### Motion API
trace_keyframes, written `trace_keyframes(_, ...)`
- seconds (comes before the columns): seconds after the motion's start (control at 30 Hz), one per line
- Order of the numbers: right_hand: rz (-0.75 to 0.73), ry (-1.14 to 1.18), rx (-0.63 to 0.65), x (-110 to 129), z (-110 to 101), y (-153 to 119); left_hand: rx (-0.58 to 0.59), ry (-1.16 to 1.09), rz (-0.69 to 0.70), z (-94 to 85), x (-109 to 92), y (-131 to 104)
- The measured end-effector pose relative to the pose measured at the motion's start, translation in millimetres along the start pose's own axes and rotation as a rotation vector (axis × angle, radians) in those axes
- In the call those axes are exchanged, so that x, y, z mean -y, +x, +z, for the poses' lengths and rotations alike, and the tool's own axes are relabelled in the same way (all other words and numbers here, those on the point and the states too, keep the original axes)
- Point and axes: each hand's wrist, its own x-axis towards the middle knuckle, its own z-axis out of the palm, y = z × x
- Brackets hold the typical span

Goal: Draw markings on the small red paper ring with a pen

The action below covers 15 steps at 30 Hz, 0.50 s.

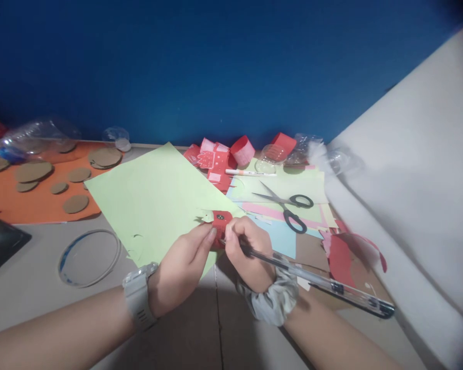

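My left hand (183, 262) pinches a small red paper piece (220, 218) with a black eye-like mark and a pale green bit at its upper left. My right hand (250, 252) grips a black pen (312, 275) with a clear barrel. The pen's tip meets the red piece or lies very close to it; my fingers partly hide it. Beneath and behind the left hand lies a light green paper sheet (154, 190). Black-handled scissors (283, 203) rest with blades apart, beyond the right hand.
Cardboard discs (75, 204) lie on orange paper (7, 200) at left, near a tape roll (63, 262) and plastic bottle (42, 139). Red paper rings (243, 150), a white marker (250, 173) and red scraps (341, 259) are beyond and right. A blue wall (224, 67) stands behind.
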Motion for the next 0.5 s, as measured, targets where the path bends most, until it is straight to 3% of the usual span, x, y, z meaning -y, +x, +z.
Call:
trace_keyframes(0.3, -0.021, -0.030, 0.042, 2.5, -1.2, 1.2, 0.008, -0.032, 0.013, 0.5, -0.1, 0.2)
trace_keyframes(0.5, -0.018, -0.005, -0.017, 0.2, -0.5, 0.4, 0.004, -0.038, 0.006, -0.4, 1.1, 0.6)
